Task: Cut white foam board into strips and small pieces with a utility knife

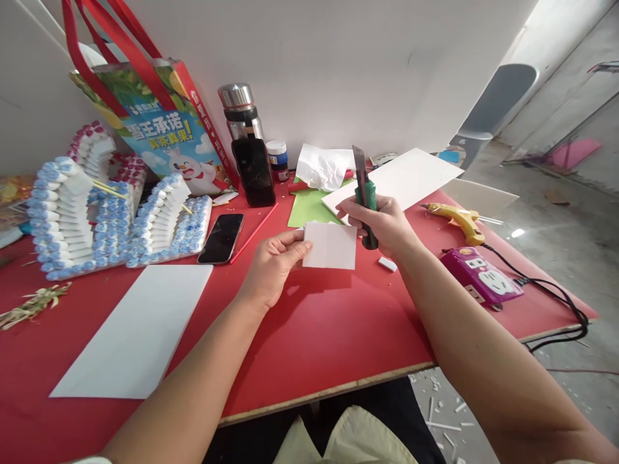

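Observation:
My left hand (276,265) pinches the left edge of a small white card (331,246), which looks like more than one layer, held up over the red table. In my right hand (385,222) is a green utility knife (366,200), upright with its blade pointing up. The fingertips of that hand are close to the card's right upper corner; whether they touch it I cannot tell. Beneath the right wrist lies a small white offcut (387,263). Behind the card are a green sheet (307,209) and a crumpled white paper (322,167).
The red table (309,348) carries a white board (135,328), a phone (221,238), a red stick (255,233) and blue-and-white crafted pieces (72,219) at left. A yellow glue gun (457,220) and a purple power strip (483,277) with cable lie right. A steel flask (239,113) stands behind.

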Available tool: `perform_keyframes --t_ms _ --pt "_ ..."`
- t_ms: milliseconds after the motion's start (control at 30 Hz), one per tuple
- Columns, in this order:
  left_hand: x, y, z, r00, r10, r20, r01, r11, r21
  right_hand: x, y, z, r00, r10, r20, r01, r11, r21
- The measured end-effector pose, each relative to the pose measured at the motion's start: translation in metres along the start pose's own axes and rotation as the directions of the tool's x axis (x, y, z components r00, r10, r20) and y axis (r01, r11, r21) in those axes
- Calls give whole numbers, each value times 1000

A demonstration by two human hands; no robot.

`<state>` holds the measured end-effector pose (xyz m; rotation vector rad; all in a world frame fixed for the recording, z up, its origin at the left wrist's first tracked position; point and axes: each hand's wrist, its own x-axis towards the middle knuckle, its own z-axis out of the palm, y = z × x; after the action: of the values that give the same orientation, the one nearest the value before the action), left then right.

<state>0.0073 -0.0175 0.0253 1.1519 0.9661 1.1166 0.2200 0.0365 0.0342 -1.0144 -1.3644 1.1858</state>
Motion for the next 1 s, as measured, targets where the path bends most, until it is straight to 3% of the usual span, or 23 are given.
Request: perform_keyframes --t_ms 100,200,300,400,533,633,833,1000 --pt "0 1 0 978 -199 -69 190 975 -116 0 -2 0 995 -26 -95 17 996 -92" --pt "-13 4 -3 945 -295 -138 277 951 -138 -3 -5 3 989 -84 -119 55 972 -228" --pt "-33 5 -6 922 -334 -198 320 942 -100 -12 -6 12 990 -139 10 135 942 -308" --pt "-49 4 -8 899 -360 -250 356 932 -62 -20 -3 24 959 -209 193 265 901 -342" --pt "-54 -1 -11 872 -360 -331 395 918 42 -27 2 36 884 -216 414 377 854 -360" --pt "-50 -5 -14 885 -310 -347 380 912 154 -30 2 41 838 -155 522 406 818 -408" --pt "-43 -6 -18 900 -263 -348 376 873 310 -37 7 54 768 19 640 453 690 -565" --pt "-41 -6 -19 920 -251 -301 354 862 363 -37 19 60 741 18 671 470 701 -537"
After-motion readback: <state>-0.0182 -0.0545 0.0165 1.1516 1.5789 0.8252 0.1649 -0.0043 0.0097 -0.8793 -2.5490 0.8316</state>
